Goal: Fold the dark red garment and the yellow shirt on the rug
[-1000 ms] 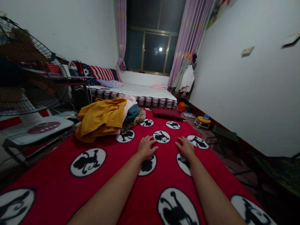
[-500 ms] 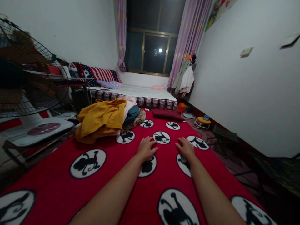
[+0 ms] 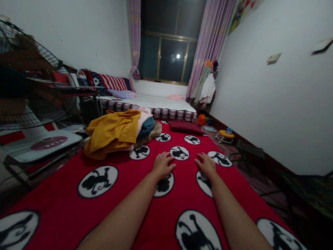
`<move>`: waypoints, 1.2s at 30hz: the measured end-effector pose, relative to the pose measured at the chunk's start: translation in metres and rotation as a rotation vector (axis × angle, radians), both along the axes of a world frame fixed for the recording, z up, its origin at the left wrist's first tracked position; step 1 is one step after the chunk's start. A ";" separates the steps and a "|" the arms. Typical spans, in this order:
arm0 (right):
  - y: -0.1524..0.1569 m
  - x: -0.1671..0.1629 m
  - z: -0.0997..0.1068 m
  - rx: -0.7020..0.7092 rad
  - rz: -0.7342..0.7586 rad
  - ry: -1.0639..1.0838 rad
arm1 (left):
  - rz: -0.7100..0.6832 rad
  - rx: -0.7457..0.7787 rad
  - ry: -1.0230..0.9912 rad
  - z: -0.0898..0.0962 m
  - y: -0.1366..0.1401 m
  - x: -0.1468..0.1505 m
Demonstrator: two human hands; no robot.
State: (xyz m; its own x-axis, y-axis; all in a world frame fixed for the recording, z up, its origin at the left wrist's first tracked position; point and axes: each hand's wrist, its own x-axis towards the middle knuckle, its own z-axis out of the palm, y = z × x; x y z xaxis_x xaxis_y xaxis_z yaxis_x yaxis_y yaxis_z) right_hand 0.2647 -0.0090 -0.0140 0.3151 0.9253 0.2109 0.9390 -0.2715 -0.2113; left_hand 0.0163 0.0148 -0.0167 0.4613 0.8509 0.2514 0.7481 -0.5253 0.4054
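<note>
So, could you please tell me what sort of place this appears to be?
Probably a bedroom at home: a bed with a pillow stands below a curtained window, and a clothes pile lies on a red cover.

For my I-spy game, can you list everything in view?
Patterned cloth: 1, red, foreground
Clothes pile: 1, mostly mustard, cloth's left
Folded garment: 1, maroon, cloth's far end
Bed: 1, white, below window
Flag cushions: number unclear, multicoloured, bed's left
Pillow: 1, lilac, bed's left
Folded fabric: 1, pink, bed's right
Window: 1, dark, back
Curtains: 2, lilac, beside window
Hanging clothes: several, pale, right of window
Fan: 1, dark, white, left
Round stool: 1, yellow, right
Folding stool: 1, dark, nearby
Poster: 1, multicoloured, upper right
Clutter: uncountable, mixed, beyond fan
Left hand: 1, bare, central
Right hand: 1, bare, central
</note>
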 end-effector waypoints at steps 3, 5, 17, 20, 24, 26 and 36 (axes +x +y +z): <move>0.000 0.000 0.000 -0.003 0.000 0.000 | -0.001 0.001 -0.008 -0.001 0.000 0.000; 0.000 0.000 0.000 -0.005 0.001 0.003 | -0.003 0.002 -0.011 -0.001 0.000 0.000; 0.000 0.001 0.000 -0.002 0.009 -0.005 | -0.002 0.001 -0.004 0.000 -0.001 0.000; 0.000 0.000 0.000 -0.012 0.001 0.000 | -0.005 0.002 -0.005 0.000 -0.001 0.000; 0.000 0.000 0.001 -0.010 0.004 -0.006 | -0.013 0.010 -0.009 0.000 -0.001 0.000; -0.001 0.000 0.001 -0.010 0.005 -0.008 | -0.012 0.015 -0.012 0.000 -0.001 0.000; -0.001 -0.001 0.001 0.007 0.003 -0.006 | -0.006 0.018 -0.007 -0.002 0.001 0.000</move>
